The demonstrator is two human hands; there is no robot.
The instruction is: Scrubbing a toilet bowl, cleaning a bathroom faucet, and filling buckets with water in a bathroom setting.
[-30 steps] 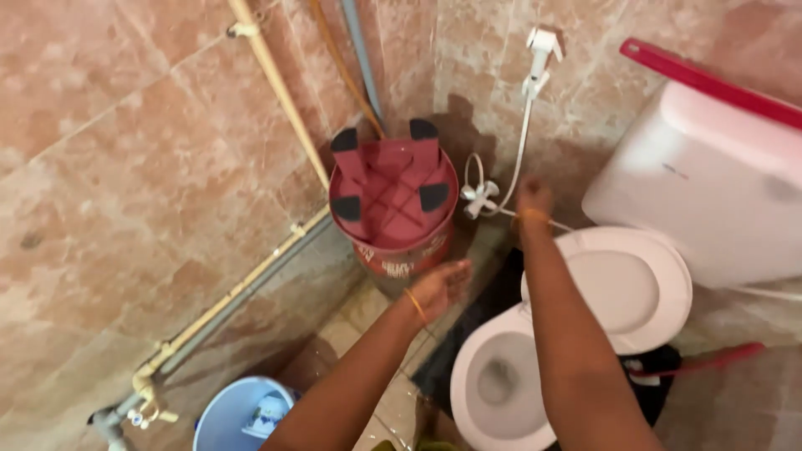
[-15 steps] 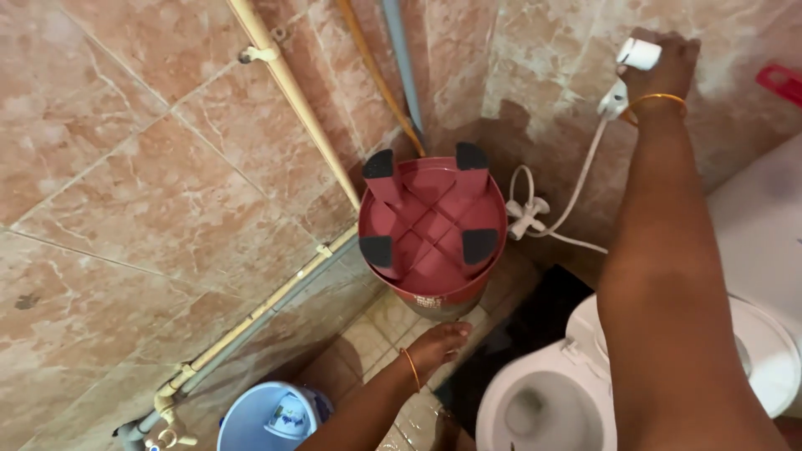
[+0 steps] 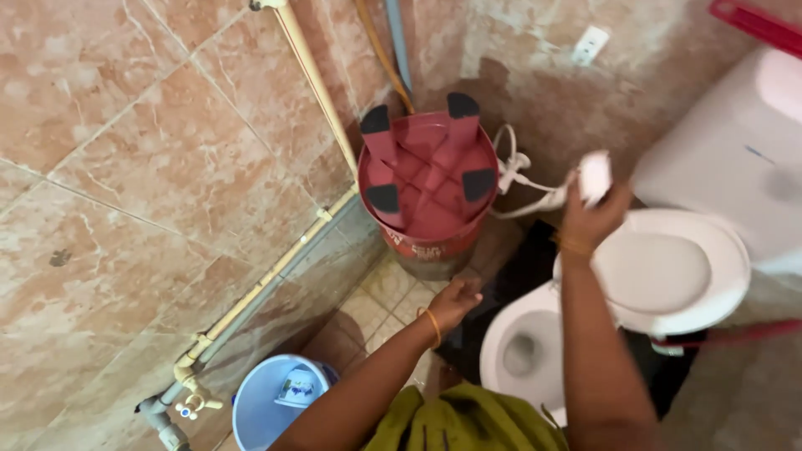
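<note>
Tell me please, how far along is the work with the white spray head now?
Done: the white spray head is off its wall holder, and the toilet bowl stands open. In hand: the right hand has the spray head in a closed grip, and its hose trails behind. The left hand is open and empty near the red bucket. Left: no water shows yet.

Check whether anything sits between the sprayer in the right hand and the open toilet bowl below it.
Nothing visible does. The right hand holds the white sprayer above the raised toilet lid; the open bowl lies below and to its left, with only air between. The hose trails away toward the wall, and the left hand stays beside the bowl.
</note>
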